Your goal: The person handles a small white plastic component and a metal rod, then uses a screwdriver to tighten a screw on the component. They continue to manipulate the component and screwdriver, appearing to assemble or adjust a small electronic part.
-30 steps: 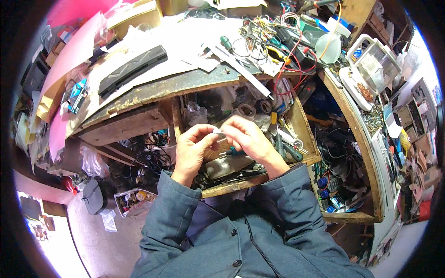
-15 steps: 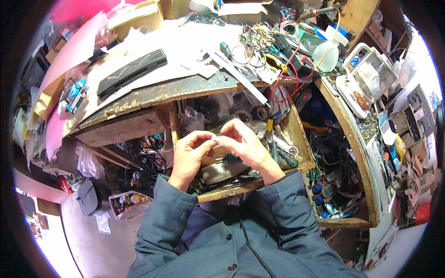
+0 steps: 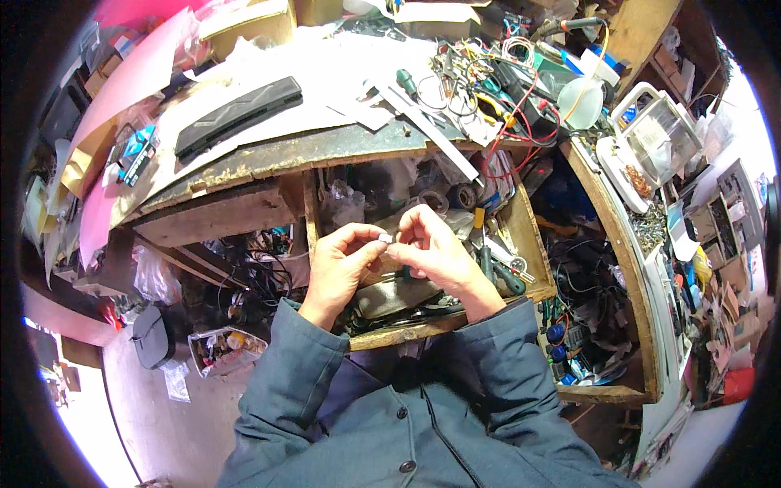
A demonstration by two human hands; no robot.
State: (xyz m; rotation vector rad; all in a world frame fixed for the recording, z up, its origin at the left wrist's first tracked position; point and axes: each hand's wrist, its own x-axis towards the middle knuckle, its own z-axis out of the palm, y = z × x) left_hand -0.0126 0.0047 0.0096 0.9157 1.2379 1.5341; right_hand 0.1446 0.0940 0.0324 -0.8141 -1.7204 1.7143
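Both hands meet above an open wooden drawer [image 3: 407,335] full of tools and parts. My left hand [image 3: 342,264] pinches a small whitish piece [image 3: 385,238] between thumb and forefinger; it is too small to name. Thumb and fingers of my right hand [image 3: 439,260] are closed at the same spot, and whether they grip the piece too is hidden. Below the hands lie a grey oblong case [image 3: 386,299] and a green-handled screwdriver [image 3: 510,281].
Beyond the drawer, the bench top carries a long black case [image 3: 237,118], a white caliper-like tool [image 3: 427,130] and tangled test leads [image 3: 521,122]. A second drawer [image 3: 651,342] stands open at the right. A small bin of parts [image 3: 228,351] sits on the floor at left.
The right fingers have shifted and curled closer around the small piece, which shows a little more now. The view has moved slightly; both hands stay over the drawer.
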